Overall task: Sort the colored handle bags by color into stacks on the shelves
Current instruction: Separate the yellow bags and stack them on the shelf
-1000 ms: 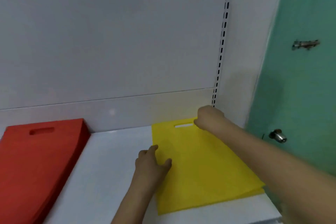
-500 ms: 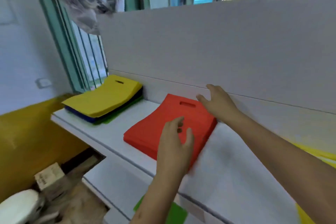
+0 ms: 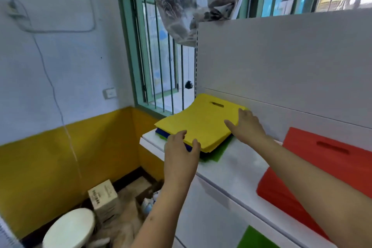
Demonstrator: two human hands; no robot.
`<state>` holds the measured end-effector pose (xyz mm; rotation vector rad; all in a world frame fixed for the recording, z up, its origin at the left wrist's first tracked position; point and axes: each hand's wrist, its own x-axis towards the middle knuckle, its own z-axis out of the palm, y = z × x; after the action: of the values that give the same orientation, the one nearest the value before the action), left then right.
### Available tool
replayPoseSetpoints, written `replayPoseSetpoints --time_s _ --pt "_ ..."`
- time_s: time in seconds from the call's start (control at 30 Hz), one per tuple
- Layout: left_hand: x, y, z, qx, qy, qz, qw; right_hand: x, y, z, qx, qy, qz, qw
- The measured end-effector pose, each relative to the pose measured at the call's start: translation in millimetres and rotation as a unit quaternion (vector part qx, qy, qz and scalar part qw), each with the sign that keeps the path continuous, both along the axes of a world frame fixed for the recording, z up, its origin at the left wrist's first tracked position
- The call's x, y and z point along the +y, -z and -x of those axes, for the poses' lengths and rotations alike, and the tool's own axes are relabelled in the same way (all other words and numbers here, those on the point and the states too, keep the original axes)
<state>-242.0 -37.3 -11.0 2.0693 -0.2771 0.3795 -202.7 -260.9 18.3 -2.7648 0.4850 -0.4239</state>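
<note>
Resting on the shelf [image 3: 237, 169] — yellow bags [image 3: 201, 125], red stack [image 3: 322, 167].

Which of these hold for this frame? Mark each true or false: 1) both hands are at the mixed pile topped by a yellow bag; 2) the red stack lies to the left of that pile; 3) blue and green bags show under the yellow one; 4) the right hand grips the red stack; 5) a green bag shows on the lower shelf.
1) True. The left hand is at the near edge of the yellow bag, and the right hand rests on its right side.
2) False. The red stack lies to the pile's right.
3) True. A blue bag and a green bag peek out beneath.
4) False. It is on the yellow bag, apart from the red stack.
5) True. A green bag on the lower shelf shows at the bottom.
</note>
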Motion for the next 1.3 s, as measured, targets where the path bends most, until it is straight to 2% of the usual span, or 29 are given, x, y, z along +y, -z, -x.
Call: replayPoseSetpoints --time_s 0.23,0.33,0.47,0.57,0.63,0.73,0.8,0.93,1.07,1.13,1.17,1.23,1.3 --pt "27.4 17.2 -111.0 0.021 -0.055 -0.069 0.996 -1.7 13.2 -64.9 0.073 0.054 0.116 0.989" --pt "17.9 18.3 -159.3 0.041 -0.067 -0.162 0.984 -14.7 21.8 -89.2 0.08 0.077 0.172 0.979" --pt "10.1 21.7 -211.9 0.079 -0.043 -0.284 0.955 -25.9 38.6 -114.8 0.076 0.111 0.181 0.974" --pt "15.8 36.7 -230.2 0.102 0.005 -0.248 0.963 -26.6 53.2 -124.8 0.051 0.136 0.204 0.968" --pt "15.4 44.1 -232.2 0.079 0.009 -0.258 0.963 -25.1 55.8 -127.1 0.044 0.146 0.217 0.964" --pt "9.6 45.7 -227.1 0.009 -0.005 -0.364 0.931 -21.0 56.1 -130.1 0.046 0.132 0.232 0.963" --pt "7.4 44.1 -226.1 -0.041 -0.003 -0.387 0.921 -19.6 56.0 -132.5 0.068 0.11 0.254 0.959" --pt "9.2 30.8 -227.3 -0.058 0.047 -0.445 0.893 -13.3 49.3 -124.2 0.096 0.091 0.267 0.954" --pt "13.6 16.4 -226.1 -0.141 0.082 -0.35 0.922 -1.2 22.1 -96.8 0.051 0.143 0.192 0.97" --pt "10.6 9.4 -216.6 -0.163 0.124 -0.258 0.944 3.1 3.6 -73.3 0.029 0.177 0.128 0.975" --pt "9.0 4.2 -208.2 -0.151 0.158 -0.198 0.956 5.5 -3.2 -59.6 0.008 0.18 0.101 0.978" --pt "3.7 -9.6 -186.4 -0.06 0.256 -0.063 0.963 8.3 -12.3 -28.7 -0.043 0.183 0.063 0.98" --pt "-4.9 -18.5 -164.1 0.038 0.355 0.045 0.933 10.3 -19.5 7.8 -0.09 0.201 0.053 0.974"
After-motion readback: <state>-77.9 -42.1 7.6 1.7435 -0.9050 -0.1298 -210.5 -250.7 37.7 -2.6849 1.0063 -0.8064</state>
